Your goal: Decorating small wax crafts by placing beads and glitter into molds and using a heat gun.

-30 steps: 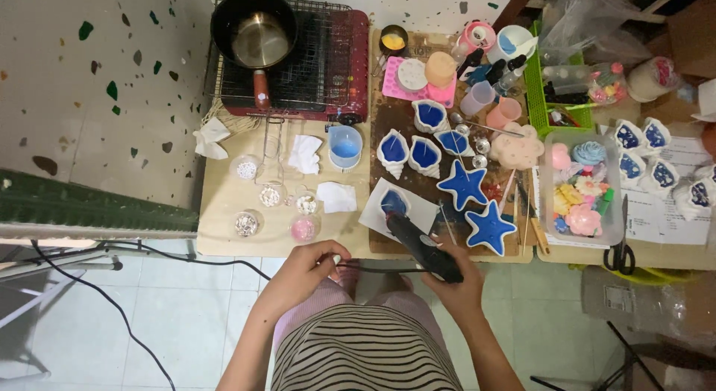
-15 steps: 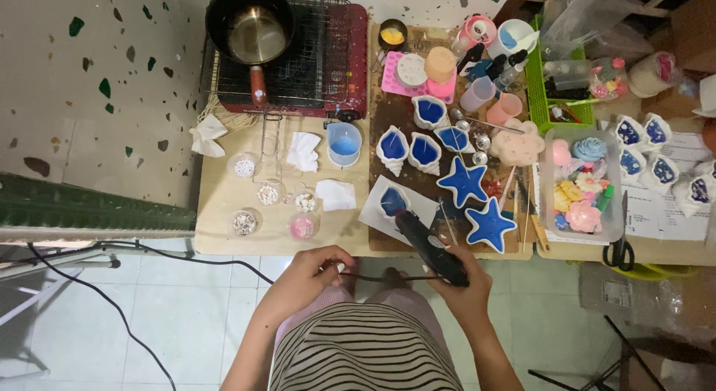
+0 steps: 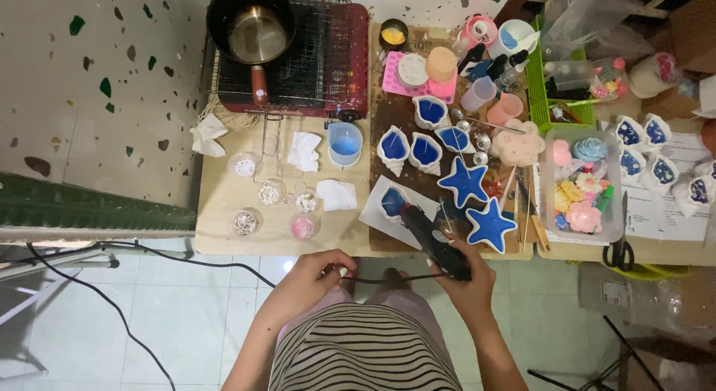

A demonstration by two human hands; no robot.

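Low in the middle of the frame, the right hand [image 3: 464, 275] is closed around a black glue gun [image 3: 434, 239], whose nozzle points up and left at a blue-filled shell mould [image 3: 391, 202] on a white sheet at the bench [image 3: 224, 212] front edge. The left hand [image 3: 313, 275], left of it, pinches the gun's black cord [image 3: 388, 279] just below the bench edge. Two blue star moulds [image 3: 477, 204] lie right of the gun.
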